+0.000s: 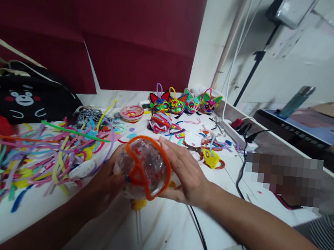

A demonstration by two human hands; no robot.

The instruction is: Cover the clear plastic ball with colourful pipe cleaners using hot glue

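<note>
A clear, rounded plastic shell (pixel 150 167) is between my two hands above the table, with an orange fuzzy pipe cleaner (pixel 169 169) looped around its edge and bent across its front. My left hand (pixel 110 180) wraps the shell's left side, its fingers partly hidden in shadow and behind the shell. On the right side, my right hand (pixel 187 175) presses its fingers along the orange rim, thumb lower down. Just below the shell shows a yellow piece (pixel 138 205) with two thin metal rods; what it belongs to is hidden.
Loose colourful pipe cleaners (pixel 53 156) heap on the left beside a black bag (pixel 23 98). Several finished cat-faced ornaments (pixel 184 102) line the back, near a pink woven bowl (pixel 131 113). Scissors (pixel 193 147) lie right of centre. A black cable (pixel 240 176) runs along the right.
</note>
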